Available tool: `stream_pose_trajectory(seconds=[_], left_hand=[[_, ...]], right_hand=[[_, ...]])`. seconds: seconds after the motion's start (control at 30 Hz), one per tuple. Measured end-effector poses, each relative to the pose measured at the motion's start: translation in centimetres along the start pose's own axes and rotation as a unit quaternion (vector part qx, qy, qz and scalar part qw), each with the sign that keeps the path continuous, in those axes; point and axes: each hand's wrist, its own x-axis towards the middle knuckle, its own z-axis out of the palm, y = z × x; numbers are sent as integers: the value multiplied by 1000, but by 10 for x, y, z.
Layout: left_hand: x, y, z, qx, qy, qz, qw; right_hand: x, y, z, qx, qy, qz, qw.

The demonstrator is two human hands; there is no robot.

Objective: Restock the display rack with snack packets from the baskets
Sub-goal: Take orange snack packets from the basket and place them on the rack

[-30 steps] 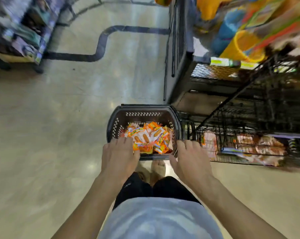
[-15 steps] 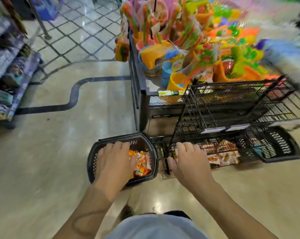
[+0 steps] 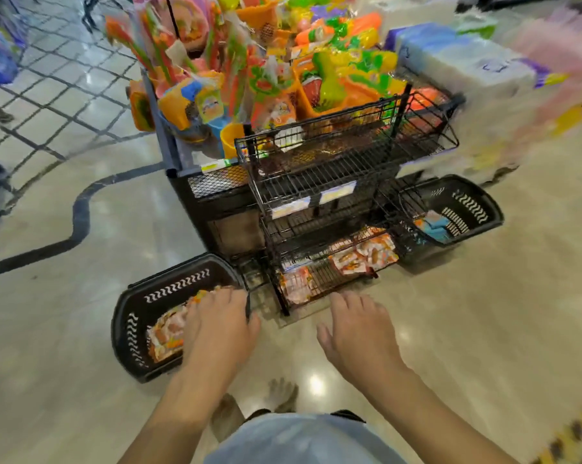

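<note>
Black plastic frames the scene at the left, where a shopping basket (image 3: 175, 287) sits on the glossy beige floor (image 3: 65, 380) with orange-and-white snack packets (image 3: 165, 333) heaped inside. The person's left hand (image 3: 217, 329) is stretched over the basket's right half, palm down, its fingers (image 3: 223, 298) straight and close together above the packets and curled round nothing. The blur hides whether they touch the packets.

Just right of the basket stands a black wire display rack (image 3: 316, 172) with several tiers and pale price tags (image 3: 336, 192) on one front edge. More orange-and-white packets (image 3: 366, 256) lie on its bottom shelf, and the tiers above look mostly bare. Behind the rack, brightly coloured plastic toys (image 3: 283, 68) crowd a dark stand.

The right hand (image 3: 356, 329) hovers palm down over the floor, just in front of the bottom shelf. Its fingers (image 3: 350, 301) are relaxed and slightly spread, holding nothing.

On the far side of the rack, a second black basket (image 3: 477, 199) rests on the floor holding a few blue packets (image 3: 433, 226). Pale wrapped bundles (image 3: 457, 61) are stacked beyond it, too blurred to identify.
</note>
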Motion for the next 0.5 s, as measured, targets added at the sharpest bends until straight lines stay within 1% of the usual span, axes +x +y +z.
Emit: stream_pose_trajectory(seconds=[0.13, 0.23, 0.37, 0.5], left_hand=[[-11, 69, 6, -17, -45, 19, 999], [-15, 108, 6, -10, -54, 31, 998], [-5, 148, 12, -14, -91, 38, 995], [25, 175, 21, -8, -134, 31, 990]], right_hand=[[-19, 67, -2, 15, -8, 38, 999], [-26, 107, -3, 22, -23, 68, 997], [-14, 148, -5, 28, -30, 94, 995], [10, 175, -2, 29, -45, 110, 993]])
